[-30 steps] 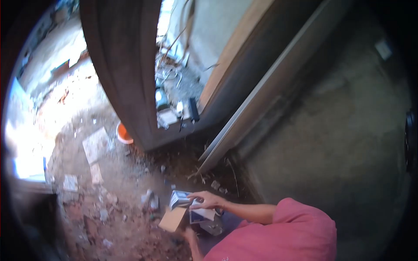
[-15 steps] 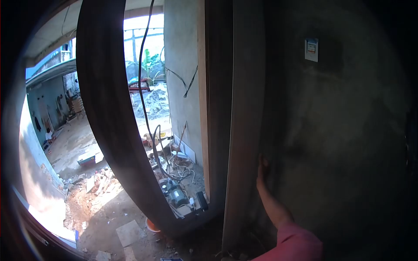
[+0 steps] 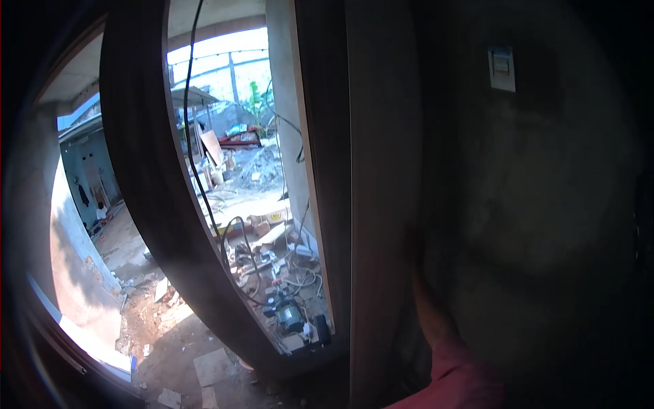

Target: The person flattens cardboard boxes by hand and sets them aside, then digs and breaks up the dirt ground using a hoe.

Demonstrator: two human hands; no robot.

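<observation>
My right arm in a pink sleeve reaches up from the lower right. My right hand [image 3: 415, 247] is in deep shadow at the right side of a tall dark wooden panel [image 3: 383, 170]. It seems to touch the panel's edge, but its fingers are too dark to make out. The panel stands upright beside a wooden window or door frame [image 3: 153, 170]. Nothing of my left hand shows.
Right of the panel is a dark plastered wall [image 3: 545, 225] with a switch plate [image 3: 502, 69]. Through the frame, an electric motor or pump [image 3: 289, 316] lies among cables and rubble. A black cable [image 3: 189, 116] hangs in the opening. A person [image 3: 102, 213] sits far off at left.
The view has shifted, showing more of the yard through the frame. My right hand stays by the panel, now in darker shadow.
</observation>
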